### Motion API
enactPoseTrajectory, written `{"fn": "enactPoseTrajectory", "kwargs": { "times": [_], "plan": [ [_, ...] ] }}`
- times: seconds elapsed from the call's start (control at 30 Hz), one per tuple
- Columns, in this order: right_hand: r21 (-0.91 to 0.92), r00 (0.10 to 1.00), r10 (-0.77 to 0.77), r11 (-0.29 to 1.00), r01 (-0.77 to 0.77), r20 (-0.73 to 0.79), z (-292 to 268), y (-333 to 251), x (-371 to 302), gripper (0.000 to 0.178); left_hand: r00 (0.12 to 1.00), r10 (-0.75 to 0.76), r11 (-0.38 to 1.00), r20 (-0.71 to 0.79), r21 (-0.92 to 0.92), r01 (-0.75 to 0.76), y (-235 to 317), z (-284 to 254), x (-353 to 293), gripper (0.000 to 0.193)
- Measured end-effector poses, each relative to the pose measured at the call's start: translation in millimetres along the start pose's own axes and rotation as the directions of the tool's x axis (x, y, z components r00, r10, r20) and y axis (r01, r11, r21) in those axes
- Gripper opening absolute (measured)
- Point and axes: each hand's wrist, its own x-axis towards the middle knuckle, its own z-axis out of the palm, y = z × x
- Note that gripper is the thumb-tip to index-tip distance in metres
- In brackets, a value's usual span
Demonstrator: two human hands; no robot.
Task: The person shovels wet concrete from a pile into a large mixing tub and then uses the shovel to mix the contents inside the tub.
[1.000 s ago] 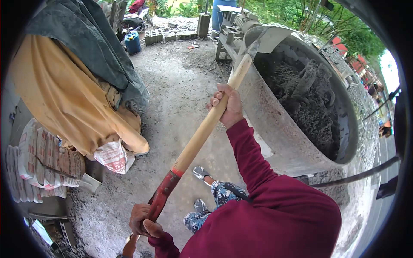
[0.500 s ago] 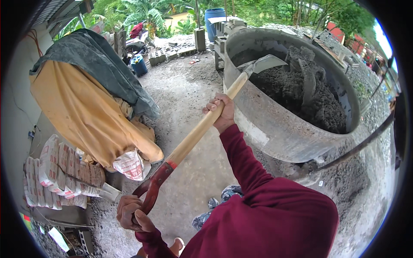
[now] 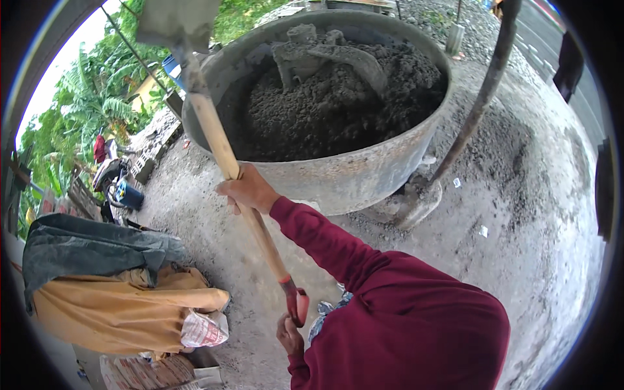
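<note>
Your shovel (image 3: 216,138) slants from upper left to lower centre, in front of the tub (image 3: 344,177) at its left rim; your right hand (image 3: 251,190) is on the shaft, your left hand (image 3: 288,334) at the lower end; mix (image 3: 292,110) lies in the tub, upper centre; a pole (image 3: 481,101) is right of it; tarps (image 3: 114,318) lie lower left, a bucket (image 3: 129,194) above them, sacks (image 3: 148,372) below.
</note>
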Motion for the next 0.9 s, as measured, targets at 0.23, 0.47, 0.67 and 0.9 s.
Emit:
{"fn": "enactPoseTrajectory", "kwargs": {
  "times": [0.23,0.47,0.67,0.9],
  "plan": [
    [-0.758,0.972,-0.233,0.633,0.158,0.008,-41,10,-47,0.031,0.986,0.060,0.885,0.154,-0.465,0.019,76,30,120,0.056],
    [-0.873,0.997,0.073,0.488,-0.010,0.030,-31,100,-147,0.035,0.954,-0.018,0.493,0.298,-0.828,0.268,170,65,165,0.052],
    [-0.910,0.974,0.226,0.396,-0.122,-0.032,-2,197,-205,0.025,0.520,-0.638,0.129,0.568,-0.587,0.799,-42,60,174,0.021],
    [-0.955,0.944,0.195,0.079,-0.286,-0.266,-2,193,-226,0.015,0.278,-0.688,0.176,0.671,-0.218,0.960,-46,96,136,0.021]
  ]
}}
